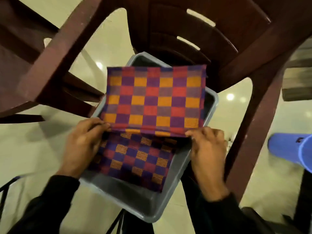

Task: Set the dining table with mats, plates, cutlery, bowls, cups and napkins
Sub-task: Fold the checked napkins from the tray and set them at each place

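Observation:
A checked mat in orange, red and purple is held up flat over a grey plastic tub. My left hand pinches its near left corner and my right hand pinches its near right corner. A second checked mat of the same pattern lies in the tub under the lifted one, partly in shadow. Both sleeves are dark. The tub's far end is hidden behind the raised mat.
A dark brown plastic chair stands right behind the tub, with its leg coming down on the right. Another brown chair is at the left. A blue plastic stool sits at the right edge. The floor is glossy cream tile.

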